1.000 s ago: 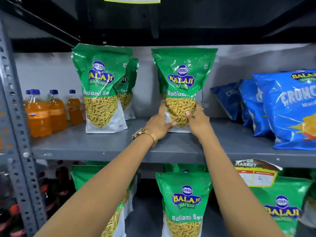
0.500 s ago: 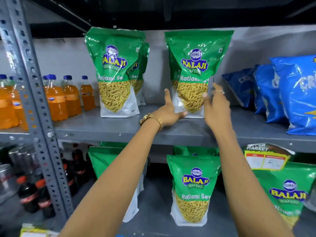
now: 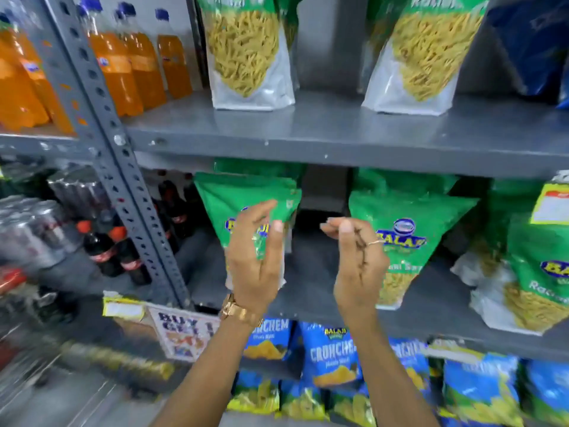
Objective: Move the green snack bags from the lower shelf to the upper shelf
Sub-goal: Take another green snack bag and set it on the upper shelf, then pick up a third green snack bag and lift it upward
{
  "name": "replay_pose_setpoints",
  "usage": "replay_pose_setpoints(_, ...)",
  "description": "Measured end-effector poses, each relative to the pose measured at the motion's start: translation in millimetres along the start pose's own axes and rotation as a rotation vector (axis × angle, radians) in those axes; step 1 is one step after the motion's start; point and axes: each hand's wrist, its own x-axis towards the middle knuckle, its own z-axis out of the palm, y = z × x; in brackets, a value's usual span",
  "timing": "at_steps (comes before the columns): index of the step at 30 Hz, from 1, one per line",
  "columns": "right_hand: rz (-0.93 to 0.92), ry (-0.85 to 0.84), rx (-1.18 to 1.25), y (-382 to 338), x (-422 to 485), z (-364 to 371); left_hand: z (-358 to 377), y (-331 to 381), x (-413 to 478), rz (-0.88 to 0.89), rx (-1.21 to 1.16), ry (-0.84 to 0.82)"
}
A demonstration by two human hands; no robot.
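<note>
Reaching toward the lower shelf point(image 3: 308, 306), left hand point(image 3: 255, 260) and right hand point(image 3: 358, 263) spread empty; a careless one-sided grab could topple the bag point(image 3: 246, 204).

Both hands are raised in front of the lower shelf point(image 3: 308, 306), palms facing each other, fingers loosely curled, empty. The left hand point(image 3: 257, 257) overlaps a green snack bag point(image 3: 243, 198) standing on that shelf; whether it touches the bag cannot be told. The right hand point(image 3: 357, 260) is just left of a second green bag point(image 3: 409, 217). Above the lower shelf, the upper shelf point(image 3: 338, 134) carries two more such bags point(image 3: 246, 57), with orange drink bottles point(image 3: 135, 63) to their left.
</note>
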Motion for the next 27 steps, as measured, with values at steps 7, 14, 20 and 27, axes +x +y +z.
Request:
replay_pose_setpoints(7, 0.630, -0.046, 0.013, 96, -27, 38, -25, -106, -25, -0.751, -0.055, 0.216)
replay_pose_setpoints(14, 0.826, -0.073, 0.134, 141, -1, 88, -51, -172, 8, -0.998, -0.343, -0.099)
replay_pose_setpoints(20, 0.927, -0.204, 0.408, 145, -6, 128, -44, -185, 19, -1.088, -0.492, -0.213)
replay_pose_setpoints(27, 0.915, -0.184, 0.375, 161, -9, 118, -33, -193, 11, -1.161, -0.669, -0.201)
